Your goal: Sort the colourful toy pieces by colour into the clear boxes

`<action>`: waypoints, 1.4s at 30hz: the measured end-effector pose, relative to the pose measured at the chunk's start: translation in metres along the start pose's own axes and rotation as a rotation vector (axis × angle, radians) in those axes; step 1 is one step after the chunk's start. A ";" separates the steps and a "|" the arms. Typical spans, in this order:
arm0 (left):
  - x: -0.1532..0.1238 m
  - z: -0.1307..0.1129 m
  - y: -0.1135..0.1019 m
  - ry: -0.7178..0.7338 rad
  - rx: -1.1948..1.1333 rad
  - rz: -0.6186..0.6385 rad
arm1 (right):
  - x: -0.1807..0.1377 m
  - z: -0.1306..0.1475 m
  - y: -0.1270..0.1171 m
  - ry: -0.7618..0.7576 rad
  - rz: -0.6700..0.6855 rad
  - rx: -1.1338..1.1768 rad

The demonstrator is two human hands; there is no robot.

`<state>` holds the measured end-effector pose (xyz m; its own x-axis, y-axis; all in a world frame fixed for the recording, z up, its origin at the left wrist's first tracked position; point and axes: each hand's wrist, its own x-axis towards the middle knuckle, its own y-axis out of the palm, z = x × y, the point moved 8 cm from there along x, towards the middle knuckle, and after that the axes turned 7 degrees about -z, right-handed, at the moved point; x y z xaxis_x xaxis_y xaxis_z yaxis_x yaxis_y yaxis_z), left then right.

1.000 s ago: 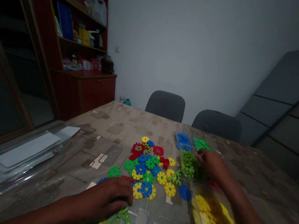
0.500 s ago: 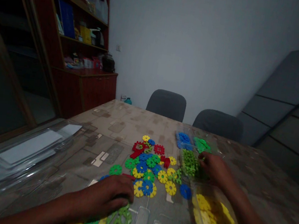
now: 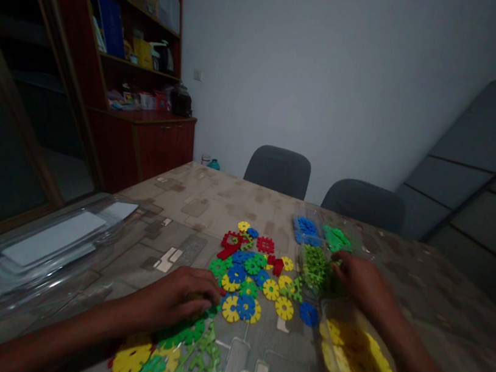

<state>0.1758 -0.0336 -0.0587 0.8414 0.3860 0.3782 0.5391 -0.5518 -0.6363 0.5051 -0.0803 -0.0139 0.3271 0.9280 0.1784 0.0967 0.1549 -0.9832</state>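
Observation:
My left hand (image 3: 181, 300) is low over the table, fingers curled down beside the green, yellow and blue notched discs (image 3: 238, 274). What its fingertips hold, if anything, is hidden. Just below it lie light green branched pieces (image 3: 202, 361), a yellow disc (image 3: 132, 355) and green discs. My right hand (image 3: 353, 273) is at the right side of a clear box of light green pieces (image 3: 314, 266), thumb and fingers drawn together. Anything in that pinch is too dark to make out. Under the right forearm sits a clear box of yellow discs (image 3: 356, 355).
Behind the light green box are compartments with blue pieces (image 3: 306, 230) and green pieces (image 3: 336, 240). Red square pieces (image 3: 266, 245) lie by the central pile. Clear plastic lids with white sheets (image 3: 53, 239) lie at the left. Two grey chairs (image 3: 278, 170) stand beyond the table.
My left hand has drawn back slightly to the left, uncovering more of the discs below it. My right hand stays by the light green box. The view has shifted slightly.

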 end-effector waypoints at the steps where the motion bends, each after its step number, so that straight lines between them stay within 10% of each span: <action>1: 0.000 0.000 -0.001 0.000 0.007 0.002 | 0.000 0.001 -0.003 -0.008 -0.003 0.015; 20: -0.001 0.005 -0.031 -0.125 0.085 0.077 | -0.040 0.050 -0.045 -0.225 -0.094 0.327; 33: -0.004 0.009 -0.021 -0.103 0.090 0.119 | 0.033 0.041 0.034 -0.316 0.168 -0.086; 42: -0.005 0.010 -0.020 -0.127 0.106 0.123 | 0.033 0.045 0.024 -0.321 0.182 -0.153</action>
<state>0.1608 -0.0174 -0.0549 0.8857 0.4144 0.2091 0.4197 -0.5225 -0.7422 0.4760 -0.0309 -0.0330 0.0437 0.9981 -0.0433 0.2113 -0.0516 -0.9761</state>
